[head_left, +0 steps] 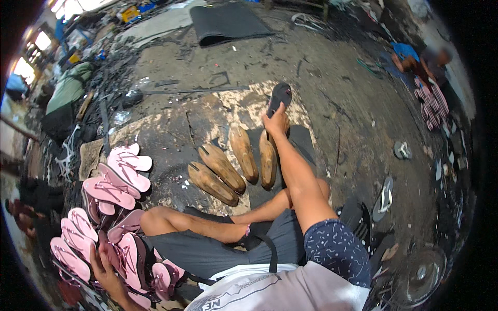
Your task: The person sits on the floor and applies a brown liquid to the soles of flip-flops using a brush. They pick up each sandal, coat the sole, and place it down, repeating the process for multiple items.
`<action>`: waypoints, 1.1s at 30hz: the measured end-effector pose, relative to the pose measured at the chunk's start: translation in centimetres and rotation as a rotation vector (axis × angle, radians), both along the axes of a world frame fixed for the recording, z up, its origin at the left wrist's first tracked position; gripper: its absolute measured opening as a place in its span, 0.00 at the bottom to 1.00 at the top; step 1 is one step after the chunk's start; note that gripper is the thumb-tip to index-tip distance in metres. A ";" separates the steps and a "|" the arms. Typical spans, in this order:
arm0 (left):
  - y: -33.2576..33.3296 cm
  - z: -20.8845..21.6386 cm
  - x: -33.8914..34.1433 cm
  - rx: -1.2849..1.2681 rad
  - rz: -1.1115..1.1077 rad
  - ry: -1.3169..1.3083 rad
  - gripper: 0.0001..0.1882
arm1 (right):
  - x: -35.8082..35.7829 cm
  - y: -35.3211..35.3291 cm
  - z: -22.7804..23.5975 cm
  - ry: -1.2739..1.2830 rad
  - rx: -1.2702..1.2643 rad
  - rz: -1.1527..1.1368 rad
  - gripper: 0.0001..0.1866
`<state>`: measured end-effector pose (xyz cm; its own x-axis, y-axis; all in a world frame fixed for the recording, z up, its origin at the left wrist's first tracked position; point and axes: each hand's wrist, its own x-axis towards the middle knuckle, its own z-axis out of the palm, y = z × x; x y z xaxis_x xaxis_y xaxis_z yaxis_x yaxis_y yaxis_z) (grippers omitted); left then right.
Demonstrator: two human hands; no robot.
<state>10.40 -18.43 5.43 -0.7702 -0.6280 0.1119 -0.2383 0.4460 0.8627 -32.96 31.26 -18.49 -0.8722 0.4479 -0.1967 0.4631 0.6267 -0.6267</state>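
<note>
My right hand (pixel 276 122) is stretched far forward, its fingers closed round a dark flip-flop (pixel 280 96) with its toe pointing away from me. Just below that hand a wooden shoe last (pixel 268 160) lies on a dark mat. More lasts lie to its left: one wooden last (pixel 244 153), another with a slotted end (pixel 222 169), and a third last (pixel 212 183) nearest my legs. Low at the left my left hand (pixel 108 274) rests against a heap of pink flip-flops (pixel 133 259), fingers extended; I see no flip-flop gripped in it.
Worn patterned sheeting (pixel 171 122) covers the floor in front of my crossed legs. Dark scraps and debris (pixel 104 114) lie along the left. A folded black sheet (pixel 228 23) lies at the back. Loose slippers (pixel 383 199) and a round fan (pixel 419 272) are on the right. Another person (pixel 433 65) sits far right.
</note>
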 end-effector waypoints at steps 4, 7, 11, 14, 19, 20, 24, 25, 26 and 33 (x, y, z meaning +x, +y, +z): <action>6.6 -1.6 -9.4 0.034 -0.182 -0.037 0.23 | 7.6 -9.2 4.7 0.467 -0.388 0.282 0.44; 11.5 -6.4 -17.1 0.501 -0.329 0.086 0.41 | 20.9 -14.6 10.0 0.714 -0.329 0.781 0.40; 15.8 -8.3 -17.7 0.075 -0.599 0.124 0.25 | 29.8 -13.5 10.3 0.501 -0.612 0.874 0.54; 17.7 -8.8 -12.7 0.000 -0.838 0.024 0.16 | 28.8 -11.4 10.3 0.077 -1.187 0.532 0.47; 18.1 -9.7 -6.6 0.268 -0.751 -0.024 0.13 | 29.8 -11.0 13.2 -0.149 -1.284 0.783 0.23; 17.7 -9.9 -5.8 0.281 -0.739 -0.025 0.12 | 30.6 -11.1 13.0 -0.137 -1.283 0.800 0.21; 17.4 -11.5 -4.7 0.269 -0.646 -0.053 0.13 | 31.5 -11.2 12.7 -0.164 -1.100 0.846 0.17; 18.2 -11.6 -5.0 0.341 -0.570 0.037 0.24 | 32.1 -11.8 12.8 -0.130 -1.274 0.764 0.16; 18.4 -11.2 -5.4 0.523 -0.540 -0.015 0.29 | 32.3 -11.7 12.7 -0.121 -1.228 0.754 0.15; 21.5 -10.4 -8.7 -0.156 -0.711 -0.111 0.56 | 27.2 -12.6 12.2 0.172 -0.837 0.515 0.13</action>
<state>1.75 3.05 -4.96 -0.9974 0.0438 0.0572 0.0720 0.6409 0.7643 -5.77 18.66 -6.29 -0.9672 -0.2188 -0.1290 0.1207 0.0510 -0.9914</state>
